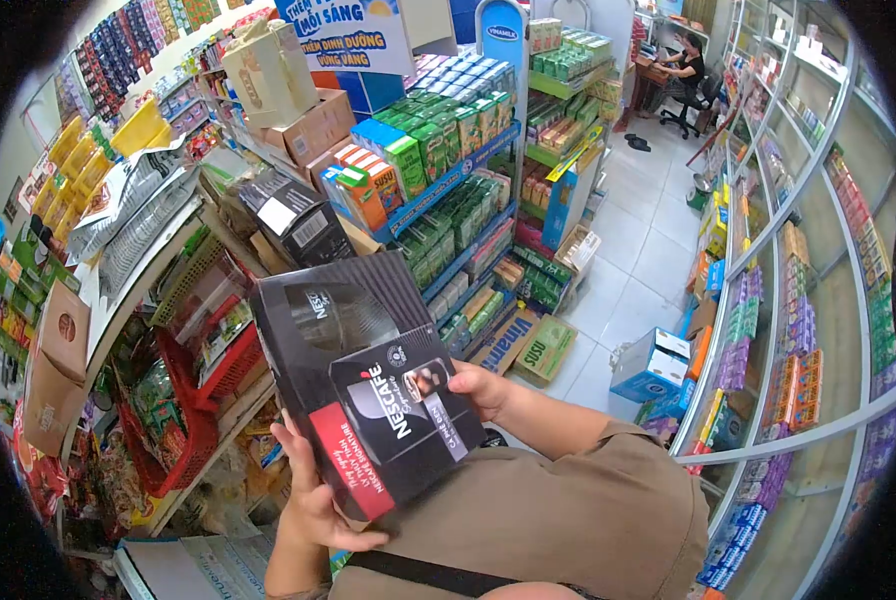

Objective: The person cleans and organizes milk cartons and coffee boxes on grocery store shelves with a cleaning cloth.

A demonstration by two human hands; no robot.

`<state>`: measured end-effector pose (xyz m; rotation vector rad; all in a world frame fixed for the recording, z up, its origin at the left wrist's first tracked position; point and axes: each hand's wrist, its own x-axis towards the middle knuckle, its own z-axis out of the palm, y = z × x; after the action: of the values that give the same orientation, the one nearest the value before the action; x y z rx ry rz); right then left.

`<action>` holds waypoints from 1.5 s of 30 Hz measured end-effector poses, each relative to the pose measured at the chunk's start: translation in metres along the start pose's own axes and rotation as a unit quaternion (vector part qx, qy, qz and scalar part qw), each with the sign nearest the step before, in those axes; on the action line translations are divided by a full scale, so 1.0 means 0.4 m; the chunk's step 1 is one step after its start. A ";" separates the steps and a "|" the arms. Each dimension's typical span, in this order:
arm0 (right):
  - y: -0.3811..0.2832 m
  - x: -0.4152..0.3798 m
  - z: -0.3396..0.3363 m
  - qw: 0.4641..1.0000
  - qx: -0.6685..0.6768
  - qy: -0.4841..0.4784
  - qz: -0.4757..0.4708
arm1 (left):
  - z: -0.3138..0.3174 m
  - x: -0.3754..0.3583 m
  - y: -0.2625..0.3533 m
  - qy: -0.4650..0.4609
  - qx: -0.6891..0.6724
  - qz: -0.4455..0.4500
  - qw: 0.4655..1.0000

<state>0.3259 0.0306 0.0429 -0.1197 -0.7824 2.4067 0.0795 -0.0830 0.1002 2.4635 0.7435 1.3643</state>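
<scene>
A black Nescafé coffee box (368,375) with a red band and a clear window showing a glass is held tilted in front of my body. My left hand (318,490) grips its lower left side, fingers and thumb spread along the edge. At the right edge, my right hand (480,388) holds the box with the thumb on its front; the other fingers are mostly hidden behind it. Just beyond the held box, another black box (296,218) with a white label rests on the cluttered counter.
Shelves of milk cartons (438,140) stand ahead. Red plastic baskets (183,400) hang at left. Glass-fronted shelves (798,300) curve along the right. A blue-and-white carton (651,365) sits on the tiled floor (638,260). A person (680,75) sits at a desk far back.
</scene>
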 end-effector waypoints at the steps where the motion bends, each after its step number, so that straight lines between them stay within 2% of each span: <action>1: -0.001 -0.006 0.020 0.999 -0.001 0.041 -0.012 | 0.026 0.021 -0.009 0.040 -0.103 0.016 0.994; 2: 0.000 -0.007 0.020 0.999 -0.003 0.041 -0.020 | 0.044 0.033 -0.019 0.079 -0.205 0.033 0.975; 3: 0.005 -0.010 0.019 0.999 -0.005 0.041 -0.029 | 0.051 0.031 -0.028 0.132 -0.205 0.041 0.969; 6: 0.028 -0.022 -0.017 0.997 -0.017 0.047 -0.057 | 0.056 -0.034 -0.071 0.268 -0.151 -0.148 0.940; 7: 0.018 -0.026 -0.012 0.997 -0.014 0.037 -0.065 | 0.052 -0.076 -0.101 0.253 -0.159 -0.243 0.923; 10: -0.032 -0.046 0.046 0.994 -0.002 0.043 -0.098 | 0.082 -0.211 -0.190 0.041 -0.128 -0.470 0.872; 11: -0.028 -0.050 0.025 0.994 0.018 0.050 -0.098 | 0.103 -0.263 -0.206 -0.044 -0.115 -0.518 0.847; 14: -0.037 -0.065 0.004 0.991 0.035 0.073 -0.111 | 0.185 -0.474 -0.220 -0.213 -0.080 -0.598 0.769; 17: -0.038 -0.052 0.001 0.984 0.023 0.073 -0.164 | 0.232 -0.648 -0.202 -0.271 -0.059 -0.642 0.715; 23: -0.023 -0.017 -0.019 0.982 0.036 0.085 -0.166 | 0.275 -0.789 -0.195 -0.294 -0.027 -0.674 0.678; 27: -0.021 0.007 -0.013 0.985 -0.020 0.047 -0.165 | 0.268 -0.780 -0.209 -0.248 -0.033 -0.668 0.701; 29: -0.012 0.011 -0.029 0.986 -0.082 0.025 -0.143 | 0.234 -0.732 -0.234 -0.125 -0.077 -0.667 0.730; 31: 0.013 0.019 -0.054 0.979 -0.145 0.028 -0.140 | 0.190 -0.577 -0.222 0.098 -0.210 -0.649 0.724; 33: 0.031 0.033 -0.030 0.978 -0.153 0.030 -0.141 | 0.140 -0.369 -0.182 0.325 -0.374 -0.549 0.673; 34: 0.029 0.045 -0.016 0.970 -0.190 0.021 -0.151 | 0.122 -0.284 -0.142 0.347 -0.402 -0.493 0.689; 36: 0.050 0.055 -0.025 0.942 -0.292 0.061 -0.157 | 0.114 -0.187 -0.082 0.310 -0.441 -0.315 0.781; 37: 0.054 0.064 -0.023 0.935 -0.316 0.015 -0.161 | 0.105 -0.180 -0.067 0.279 -0.440 -0.346 0.780; 38: 0.075 0.079 -0.035 0.944 -0.288 -0.014 -0.162 | 0.115 -0.212 -0.082 0.282 -0.445 -0.387 0.757; 41: 0.097 0.072 -0.060 0.925 -0.341 0.027 -0.167 | 0.158 -0.300 -0.091 0.316 -0.430 -0.468 0.704; 44: 0.141 0.052 -0.135 0.905 -0.393 0.088 -0.138 | 0.211 -0.272 -0.070 0.293 -0.434 -0.421 0.740; 45: 0.144 0.046 -0.141 0.898 -0.408 0.105 -0.127 | 0.224 -0.232 -0.040 0.324 -0.427 -0.429 0.727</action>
<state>0.2956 0.0323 -0.0341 -0.5577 -1.5418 1.6501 0.1089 -0.1148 -0.0222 0.7127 0.9030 1.5799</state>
